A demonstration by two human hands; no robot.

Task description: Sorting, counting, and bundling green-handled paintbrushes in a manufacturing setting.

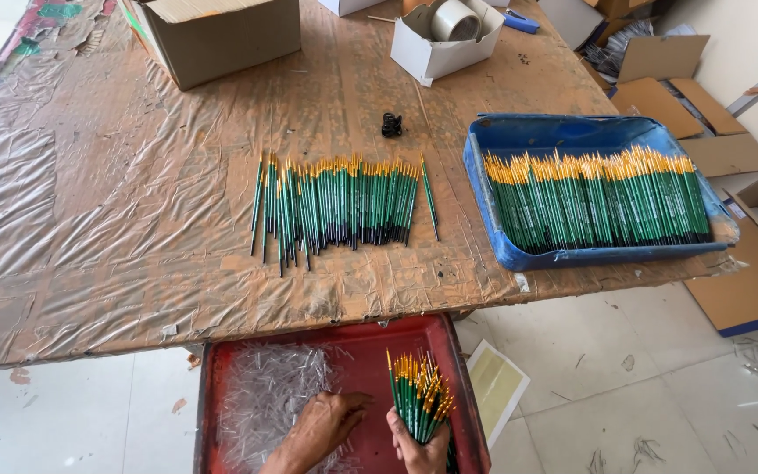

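two hands [331, 426], two trays [493, 189], one tape roll [454, 19], one black clip [391, 125], brushes too many to count

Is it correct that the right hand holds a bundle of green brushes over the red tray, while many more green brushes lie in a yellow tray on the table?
Not quite: the tray on the table is blue, not yellow. The head view shows the blue tray full of green brushes. The rest holds: the right hand grips a bundle of green brushes over the red tray.

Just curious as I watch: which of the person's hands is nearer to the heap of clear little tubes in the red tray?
Left. The left hand rests on the heap of clear tubes; the right hand is off to its side, gripping a bundle of green brushes.
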